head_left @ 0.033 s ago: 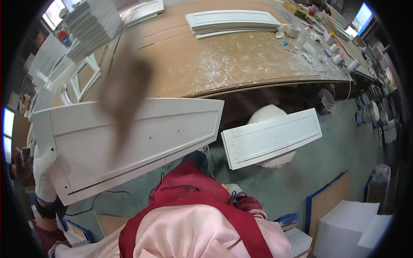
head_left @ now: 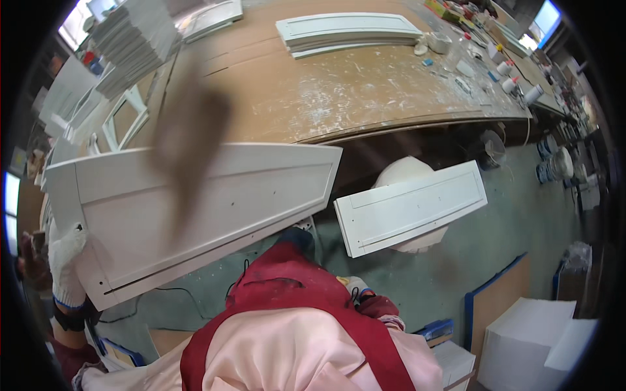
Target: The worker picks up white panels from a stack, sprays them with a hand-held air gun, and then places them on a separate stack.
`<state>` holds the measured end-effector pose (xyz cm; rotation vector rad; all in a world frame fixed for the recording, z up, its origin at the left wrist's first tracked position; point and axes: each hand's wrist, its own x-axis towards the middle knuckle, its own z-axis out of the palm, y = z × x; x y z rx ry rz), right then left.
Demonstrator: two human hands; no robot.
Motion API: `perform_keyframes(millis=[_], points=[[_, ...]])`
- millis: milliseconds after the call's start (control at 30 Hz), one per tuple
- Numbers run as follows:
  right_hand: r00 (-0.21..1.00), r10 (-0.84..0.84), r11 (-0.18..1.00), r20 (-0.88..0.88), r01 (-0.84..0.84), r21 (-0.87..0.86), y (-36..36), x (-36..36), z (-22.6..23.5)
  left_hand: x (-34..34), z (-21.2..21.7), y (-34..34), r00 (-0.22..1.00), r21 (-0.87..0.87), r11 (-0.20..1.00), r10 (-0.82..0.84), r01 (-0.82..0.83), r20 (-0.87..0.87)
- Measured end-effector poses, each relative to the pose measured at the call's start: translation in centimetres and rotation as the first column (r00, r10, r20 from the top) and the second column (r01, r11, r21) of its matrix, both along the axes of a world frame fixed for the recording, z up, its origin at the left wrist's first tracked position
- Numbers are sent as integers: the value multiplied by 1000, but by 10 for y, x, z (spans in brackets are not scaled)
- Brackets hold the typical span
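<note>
A large white panel (head_left: 163, 234) with a recessed field and a few small holes tilts in front of me at the left. At its left end, my left hand (head_left: 67, 264), in a white knit glove, is closed on the panel's edge. My right hand (head_left: 357, 285), also gloved, is low beside my red apron. Its fingers look closed, with a small yellowish bit at their tips that I cannot make out. To the right, a smaller white panel (head_left: 411, 207) lies across a round pale stool (head_left: 407, 171). A dark blur hides part of the large panel.
Ahead stands a brown, paint-smeared workbench (head_left: 261, 98) with stacked white panels (head_left: 352, 29) and several bottles (head_left: 505, 68) at its right. More boards (head_left: 134, 45) are piled at the left. A bucket (head_left: 490, 150), a brown board (head_left: 499, 293) and a white box (head_left: 521, 345) stand at the right.
The large panel's right end has risen slightly, and my view has shifted a little. My left hand keeps its hold, and my right hand stays in place.
</note>
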<state>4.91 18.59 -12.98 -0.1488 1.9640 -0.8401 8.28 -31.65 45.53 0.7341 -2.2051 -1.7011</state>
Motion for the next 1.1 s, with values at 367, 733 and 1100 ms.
perform_keyframes(millis=[367,733,1100], points=[[860,-509,800,-36,488,350,-53,-42,48,-271,-94,-36,921,295,883,-298,366,-252],[632,-772,575,-66,739,351,-99,7,95,-594,-220,11,844,770,371,-80,519,-531],[584,-800,553,136,632,543,-121,21,115,-777,-309,-19,900,831,357,-257,427,-353]])
